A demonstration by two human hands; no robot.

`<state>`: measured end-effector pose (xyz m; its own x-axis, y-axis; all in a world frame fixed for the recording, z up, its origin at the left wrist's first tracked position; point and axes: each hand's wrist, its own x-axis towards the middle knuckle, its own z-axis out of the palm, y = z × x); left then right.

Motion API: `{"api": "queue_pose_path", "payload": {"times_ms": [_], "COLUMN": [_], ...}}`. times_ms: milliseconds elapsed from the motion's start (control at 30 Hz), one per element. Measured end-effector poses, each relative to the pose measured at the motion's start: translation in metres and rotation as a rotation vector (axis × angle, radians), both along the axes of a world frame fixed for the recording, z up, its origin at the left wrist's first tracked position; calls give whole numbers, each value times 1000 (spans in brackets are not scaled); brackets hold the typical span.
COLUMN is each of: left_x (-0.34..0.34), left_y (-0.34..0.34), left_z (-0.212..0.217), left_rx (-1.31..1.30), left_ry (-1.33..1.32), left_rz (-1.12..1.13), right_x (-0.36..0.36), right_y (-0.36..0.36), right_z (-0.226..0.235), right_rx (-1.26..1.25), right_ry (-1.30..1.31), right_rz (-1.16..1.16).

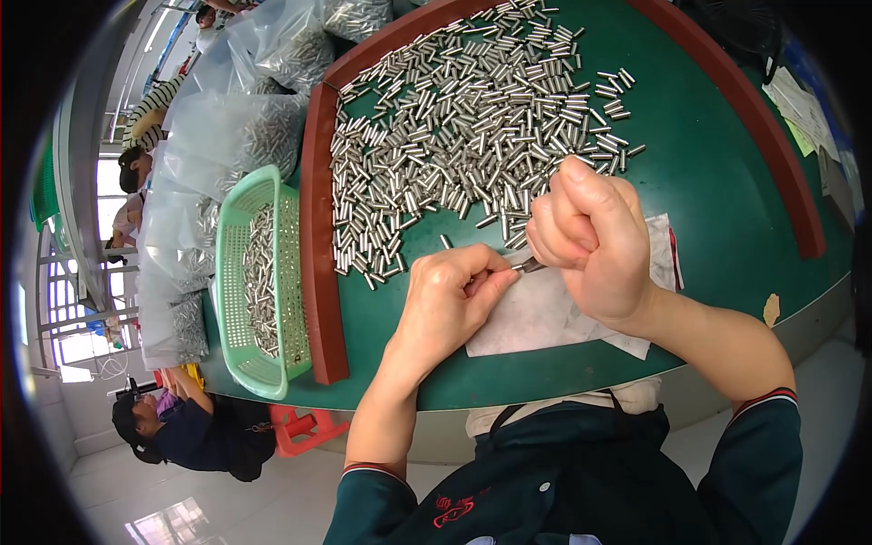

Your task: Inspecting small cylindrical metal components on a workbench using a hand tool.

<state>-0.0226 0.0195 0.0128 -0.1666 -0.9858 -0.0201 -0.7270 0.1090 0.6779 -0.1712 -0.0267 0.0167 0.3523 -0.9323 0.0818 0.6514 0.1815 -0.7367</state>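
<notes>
Hundreds of little metal pins [472,118] lie in a big heap on the green table [708,182]. Each pin is short, round and shiny silver, like a tiny tube. Most of them lie flat and point every which way. One pin [446,242] lies alone, just beside the heap and near the left hand [450,304].

Both hands meet in front of the heap, over a white sheet of paper [536,318]. Between them sits one small pin [528,265], silver like the others. The right hand [586,236] is curled into a fist and pinches one end of that pin with thumb and finger. The left hand has its fingers bent together, with the fingertips [495,272] right at the other end of the pin. Only a short shiny bit of it shows between the hands.

A dark red rim [320,227] runs along the table's left side and top edge. Just past it, on the left, stands a light green basket [238,300] with more pins inside. Clear plastic bags [236,136] with pins lie behind the basket. Other people [182,427] sit farther off on the left.
</notes>
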Motion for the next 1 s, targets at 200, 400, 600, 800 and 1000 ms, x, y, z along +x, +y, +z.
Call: {"api": "queue_pose_path", "payload": {"times_ms": [200, 400, 600, 800, 1000], "left_x": [1, -3, -5, -2, -2], "left_y": [0, 2, -2, 1, -1], "left_z": [-3, -4, 1, -3, 3], "left_rx": [9, -30, 13, -30, 28], "left_ry": [3, 90, 52, 55, 108], "left_rz": [6, 54, 25, 49, 48], "right_x": [1, 4, 10, 3, 3], "right_y": [1, 6, 9, 2, 2], "right_z": [0, 1, 1, 11, 8], "right_rx": [4, -23, -34, 14, -8], "right_ry": [3, 10, 50, 29, 86], "right_rz": [-7, -28, -48, -32, -31]}}
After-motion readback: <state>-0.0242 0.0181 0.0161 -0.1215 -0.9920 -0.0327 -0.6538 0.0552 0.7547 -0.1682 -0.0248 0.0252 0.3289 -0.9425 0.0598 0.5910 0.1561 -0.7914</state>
